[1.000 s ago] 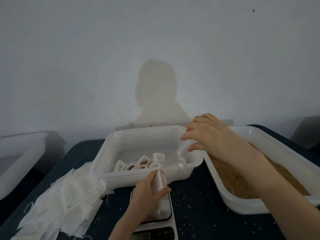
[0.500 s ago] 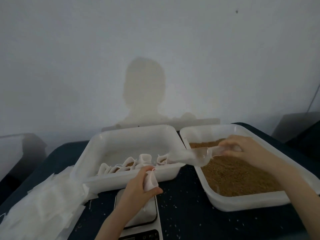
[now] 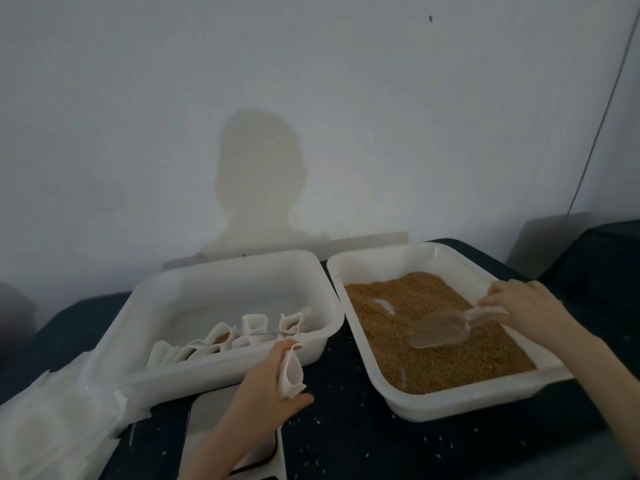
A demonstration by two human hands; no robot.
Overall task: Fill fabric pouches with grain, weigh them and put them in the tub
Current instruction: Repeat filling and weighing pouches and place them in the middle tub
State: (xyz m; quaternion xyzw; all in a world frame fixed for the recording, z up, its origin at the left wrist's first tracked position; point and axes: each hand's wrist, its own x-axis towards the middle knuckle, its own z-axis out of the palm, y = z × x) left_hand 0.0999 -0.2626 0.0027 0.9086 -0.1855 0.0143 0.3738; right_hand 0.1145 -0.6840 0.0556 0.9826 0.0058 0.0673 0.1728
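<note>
Your left hand [image 3: 266,386] is gripping a white fabric pouch [image 3: 292,370], with the thumb and fingers [image 3: 300,400] curled around it so that its mouth is pointing up. You are holding the pouch above the scale [image 3: 235,431], which is sitting on the dark table [image 3: 346,441] just in front of the left tub [image 3: 221,271].

Your right hand [image 3: 523,304] is pinching the handle of a clear plastic scoop [image 3: 440,329], fingers closed on that handle. The scoop bowl is lying low over the brown grain [image 3: 398,306] in the right tub [image 3: 450,400]; whether it is touching the grain cannot be told.

Several filled pouches [image 3: 225,337] are standing in a row along the near wall of the left tub, mouths open upward. The two tubs are sitting side by side, rims nearly touching.

A stack of flat empty pouches [image 3: 52,420] is lying at the table's left edge, just beside the left tub. Loose grains [image 3: 346,459] are scattered across the table surface between the scale and the right tub.
</note>
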